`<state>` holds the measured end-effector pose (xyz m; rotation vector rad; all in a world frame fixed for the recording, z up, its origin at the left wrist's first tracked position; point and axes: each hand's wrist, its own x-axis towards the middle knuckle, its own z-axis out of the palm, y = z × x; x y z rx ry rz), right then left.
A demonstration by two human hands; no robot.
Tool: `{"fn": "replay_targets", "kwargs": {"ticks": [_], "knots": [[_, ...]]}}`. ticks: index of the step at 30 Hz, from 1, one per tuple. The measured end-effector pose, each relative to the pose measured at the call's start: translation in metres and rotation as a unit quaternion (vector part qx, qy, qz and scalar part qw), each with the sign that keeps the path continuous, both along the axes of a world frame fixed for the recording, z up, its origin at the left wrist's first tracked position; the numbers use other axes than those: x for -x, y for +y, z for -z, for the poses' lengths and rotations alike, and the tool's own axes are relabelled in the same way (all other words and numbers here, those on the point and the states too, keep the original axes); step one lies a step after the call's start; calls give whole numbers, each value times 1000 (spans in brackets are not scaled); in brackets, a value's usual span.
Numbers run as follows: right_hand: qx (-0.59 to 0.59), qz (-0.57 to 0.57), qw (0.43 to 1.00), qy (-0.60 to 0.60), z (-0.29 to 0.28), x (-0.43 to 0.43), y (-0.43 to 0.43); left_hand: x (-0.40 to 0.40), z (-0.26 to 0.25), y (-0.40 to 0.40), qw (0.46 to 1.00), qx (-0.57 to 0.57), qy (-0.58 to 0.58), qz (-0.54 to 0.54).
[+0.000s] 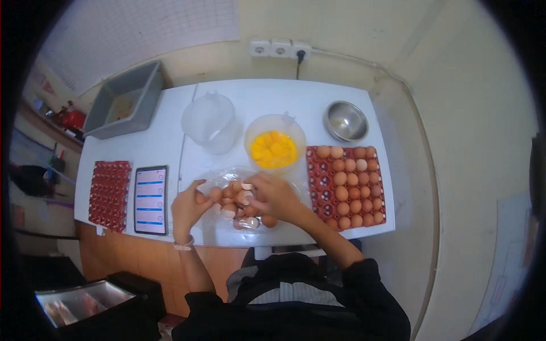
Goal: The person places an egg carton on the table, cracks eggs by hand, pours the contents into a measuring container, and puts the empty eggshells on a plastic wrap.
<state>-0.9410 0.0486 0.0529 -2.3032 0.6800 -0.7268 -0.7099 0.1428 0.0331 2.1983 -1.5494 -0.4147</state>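
Broken brown eggshells (240,207) lie heaped on a clear plastic bag (232,174) at the front of the white table. My left hand (191,208) is at the heap's left edge, fingers curved around shell pieces; whether it grips one is unclear. Over the upper right of the heap is my right hand (273,196), with pieces of eggshell at its fingertips. Just beyond the bag, a translucent plastic pitcher (300,132) holds several yellow yolks (273,149). A red egg tray (315,183) with many brown eggs (352,179) stands to the right, its left columns mostly without eggs.
A second translucent pitcher (209,121) stands behind the bag, and a steel bowl (345,121) at the back right. Left are a tablet (150,200), a red egg tray (109,194) and a grey plastic bin (147,102). Wall sockets (280,48) sit above the table's back edge.
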Motion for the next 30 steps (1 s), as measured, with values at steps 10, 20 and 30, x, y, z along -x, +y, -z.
{"fn": "replay_targets", "kwargs": {"ticks": [10, 20, 30], "knots": [[117, 219, 890, 382, 85, 187, 63, 37, 1, -38, 722, 171, 669, 50], [-122, 250, 959, -51, -10, 136, -3, 76, -45, -90, 771, 135, 587, 206], [262, 151, 951, -67, -20, 13, -81, 76, -19, -152, 852, 79, 410, 317]]}}
